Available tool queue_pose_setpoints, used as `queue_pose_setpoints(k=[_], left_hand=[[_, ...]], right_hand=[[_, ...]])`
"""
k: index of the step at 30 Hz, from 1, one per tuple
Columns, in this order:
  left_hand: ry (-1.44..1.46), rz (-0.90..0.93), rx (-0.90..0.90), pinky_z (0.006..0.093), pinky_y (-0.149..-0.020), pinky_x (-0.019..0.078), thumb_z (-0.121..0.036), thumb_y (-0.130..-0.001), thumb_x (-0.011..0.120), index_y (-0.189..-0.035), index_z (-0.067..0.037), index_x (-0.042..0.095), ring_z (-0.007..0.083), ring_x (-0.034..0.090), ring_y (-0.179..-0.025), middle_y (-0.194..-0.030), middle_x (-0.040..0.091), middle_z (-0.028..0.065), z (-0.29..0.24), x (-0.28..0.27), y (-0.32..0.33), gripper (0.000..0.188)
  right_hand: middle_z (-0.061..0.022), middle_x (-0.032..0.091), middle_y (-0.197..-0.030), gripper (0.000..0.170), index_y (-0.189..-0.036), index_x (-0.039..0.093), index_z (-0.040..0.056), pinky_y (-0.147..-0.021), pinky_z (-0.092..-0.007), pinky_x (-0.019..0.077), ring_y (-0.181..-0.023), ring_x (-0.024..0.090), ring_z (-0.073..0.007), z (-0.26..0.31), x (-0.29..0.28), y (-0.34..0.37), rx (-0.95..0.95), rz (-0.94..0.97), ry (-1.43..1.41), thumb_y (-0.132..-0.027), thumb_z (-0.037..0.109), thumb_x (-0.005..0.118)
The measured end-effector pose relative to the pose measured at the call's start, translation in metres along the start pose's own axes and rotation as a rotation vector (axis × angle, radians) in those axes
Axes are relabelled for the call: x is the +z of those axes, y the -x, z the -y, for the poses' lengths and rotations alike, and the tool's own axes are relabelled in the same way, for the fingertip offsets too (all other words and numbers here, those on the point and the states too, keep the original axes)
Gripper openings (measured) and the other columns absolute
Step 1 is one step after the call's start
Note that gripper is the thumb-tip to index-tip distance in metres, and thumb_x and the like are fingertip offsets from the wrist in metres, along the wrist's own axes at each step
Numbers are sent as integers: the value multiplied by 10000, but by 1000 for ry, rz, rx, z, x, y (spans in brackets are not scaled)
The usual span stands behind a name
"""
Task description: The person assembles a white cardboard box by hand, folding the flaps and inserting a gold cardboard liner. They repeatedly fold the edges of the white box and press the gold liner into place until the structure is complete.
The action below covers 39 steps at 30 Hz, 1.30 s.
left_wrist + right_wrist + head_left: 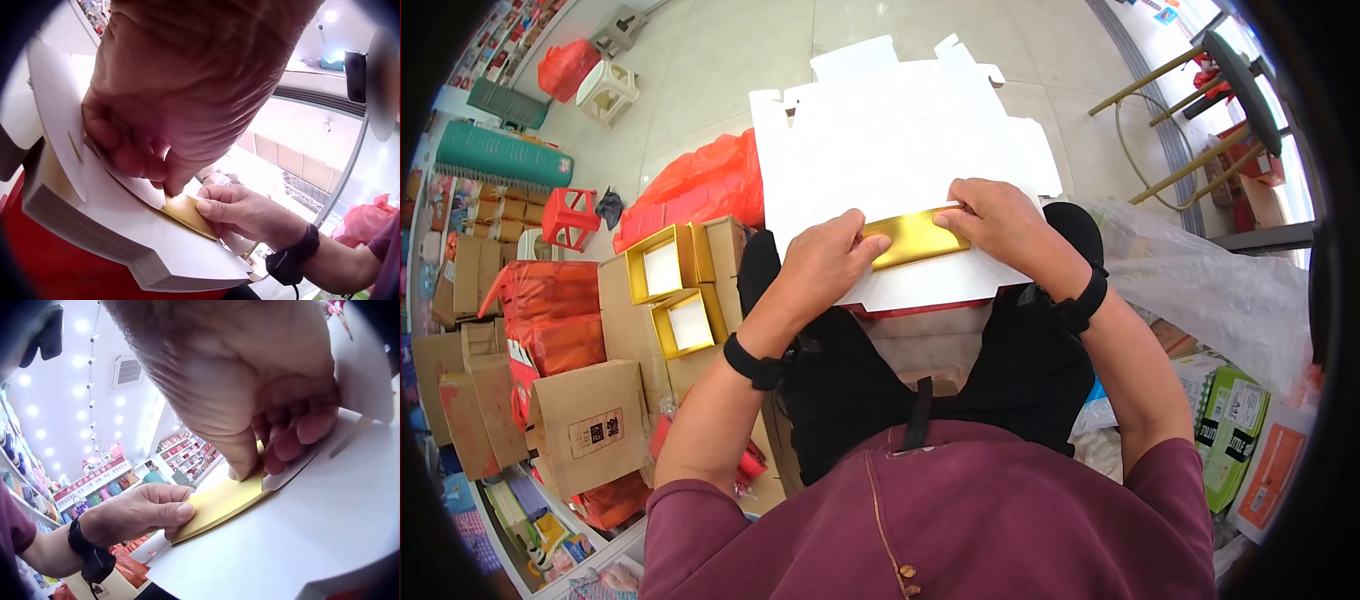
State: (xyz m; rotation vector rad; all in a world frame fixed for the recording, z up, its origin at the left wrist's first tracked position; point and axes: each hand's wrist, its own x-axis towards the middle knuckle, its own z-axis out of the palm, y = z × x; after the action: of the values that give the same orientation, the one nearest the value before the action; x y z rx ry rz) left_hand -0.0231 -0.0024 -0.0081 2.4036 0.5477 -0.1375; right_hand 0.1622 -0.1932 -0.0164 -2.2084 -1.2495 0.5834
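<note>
Across the person's lap lies a stack of flat die-cut white card sheets (890,140), with tabs and slots along the edges. A shiny gold panel (915,240) is folded up along the near part of the top sheet. My left hand (825,255) pinches its left end, thumb on the gold face. At the other end my right hand (1005,225) pinches the panel in the same manner. In the left wrist view the layered edges of the stack (94,228) show above something red (56,256). Curled fingers sit behind the panel, partly hidden by the card.
Two gold open boxes (662,265) stand on brown cardboard at the left, beside red plastic bags (690,190) and a brown paper bag (590,425). Clear plastic sheeting (1210,275) spreads at the right, below a stool (1240,90). Small stools (608,92) stand farther off.
</note>
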Motion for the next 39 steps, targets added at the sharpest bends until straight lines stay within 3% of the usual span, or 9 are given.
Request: queue_pose_setpoints(k=[6,13,30,33,36,39], left_hand=[[-104,-32,78,524,-692,496,-396,-1038,671,-903,3,592,445,664,-760,-791,669,239,2,6,-2,429],[-157,-66,129,536,-703,520,-357,-1029,675,-908,17,601,456,689,-771,-801,691,253,-1,9,-2,400],[-185,-99,127,517,-699,528,-351,-1023,693,-900,9,593,447,688,-748,-757,682,230,0,12,-3,393],[-191,-88,36,508,-718,536,-306,-987,758,-968,6,632,422,709,-813,-893,710,217,-10,10,1,337],[-110,-291,160,477,-783,547,-231,-935,810,-1091,-10,678,367,708,-967,-1079,701,181,-6,19,7,300],[-329,-247,341,449,-886,537,-212,-898,834,-1202,-35,690,330,662,-1099,-1199,664,143,-8,16,8,380]], right_hand=[[-185,707,-919,283,-944,668,22,-797,-484,538,-889,707,-385,1,6,0,-49,-38,115,-988,297,719],[-179,713,-916,278,-966,666,22,-782,-474,547,-887,713,-380,-3,11,0,-113,-94,173,-977,286,753],[-163,723,-916,259,-974,685,31,-789,-455,550,-878,720,-363,4,9,-1,-66,-96,170,-976,281,754],[-164,724,-921,265,-978,687,30,-791,-457,549,-882,720,-364,3,8,-2,-76,-98,168,-973,286,754],[-168,723,-923,270,-981,687,28,-793,-461,547,-887,718,-367,3,8,-2,-76,-93,157,-972,289,754],[-172,723,-925,267,-982,687,24,-795,-463,544,-891,717,-371,6,7,-1,-65,-77,148,-971,282,752]])
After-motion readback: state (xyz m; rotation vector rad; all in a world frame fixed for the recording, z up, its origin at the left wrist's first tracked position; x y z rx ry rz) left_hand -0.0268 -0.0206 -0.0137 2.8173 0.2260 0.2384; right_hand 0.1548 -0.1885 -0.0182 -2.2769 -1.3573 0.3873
